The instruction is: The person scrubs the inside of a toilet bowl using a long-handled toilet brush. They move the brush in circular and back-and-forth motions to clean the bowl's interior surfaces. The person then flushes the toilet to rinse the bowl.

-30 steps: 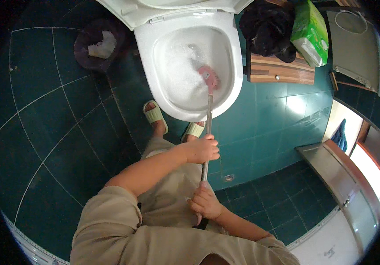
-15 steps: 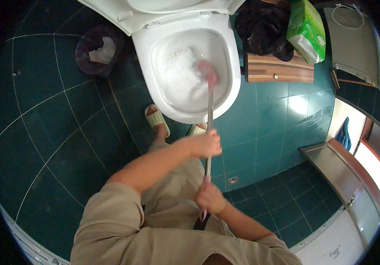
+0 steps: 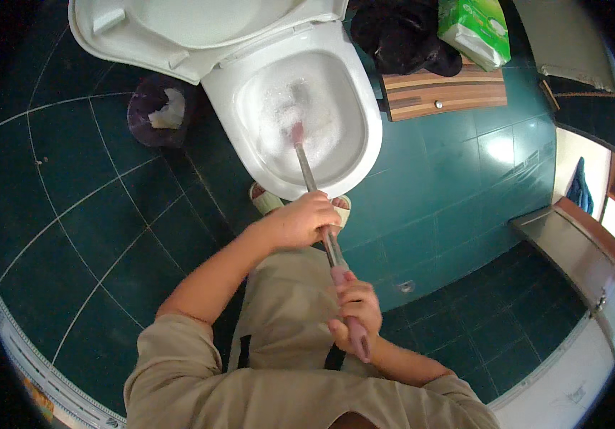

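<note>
Both hands are closed on a long-handled brush with a silver metal shaft (image 3: 332,247) and a pink plastic grip (image 3: 358,337). The left hand (image 3: 300,220) wraps the shaft about midway, near the front rim of a white ceramic toilet bowl (image 3: 369,136). The right hand (image 3: 362,311) curls round the pink grip, whose end pokes out below the fingers, near the person's waist. The brush slants forward across the bowl's front rim, and its pink head (image 3: 297,132) is inside the bowl, mostly hidden in white foam (image 3: 279,118); whether it touches the ceramic cannot be told.

The off-white toilet lid and seat (image 3: 200,32) stand raised behind the bowl. Just in front of the bowl are two pale green slippers (image 3: 266,199) on the person's feet. To the left, on the dark green tiled floor (image 3: 121,236), stands a dark purple round bin (image 3: 148,134) with crumpled white paper (image 3: 172,111) in it. To the right is a striped brown wooden cabinet (image 3: 479,93), with a soft black bundle (image 3: 402,39) and a green-and-white plastic-wrapped package (image 3: 475,32) on top.
</note>
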Demonstrator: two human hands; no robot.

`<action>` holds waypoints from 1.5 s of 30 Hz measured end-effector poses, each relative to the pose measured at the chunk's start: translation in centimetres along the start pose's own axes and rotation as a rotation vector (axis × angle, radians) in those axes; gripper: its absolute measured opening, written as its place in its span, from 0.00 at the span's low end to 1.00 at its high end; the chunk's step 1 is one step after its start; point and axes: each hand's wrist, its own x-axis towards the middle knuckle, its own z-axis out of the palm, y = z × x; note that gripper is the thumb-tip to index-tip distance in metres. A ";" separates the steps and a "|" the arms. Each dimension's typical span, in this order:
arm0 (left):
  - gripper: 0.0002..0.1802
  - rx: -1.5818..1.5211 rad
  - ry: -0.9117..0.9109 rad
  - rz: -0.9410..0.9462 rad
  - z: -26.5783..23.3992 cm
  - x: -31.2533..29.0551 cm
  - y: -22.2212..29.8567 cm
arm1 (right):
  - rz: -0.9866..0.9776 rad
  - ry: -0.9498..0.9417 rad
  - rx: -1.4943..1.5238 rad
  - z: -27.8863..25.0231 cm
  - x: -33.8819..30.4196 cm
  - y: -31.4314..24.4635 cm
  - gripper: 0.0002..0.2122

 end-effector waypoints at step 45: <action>0.07 0.283 -0.351 -0.084 -7.4 5.2 -7.7 | 1.423 0.155 1.049 1.9 13.5 -0.8 0.19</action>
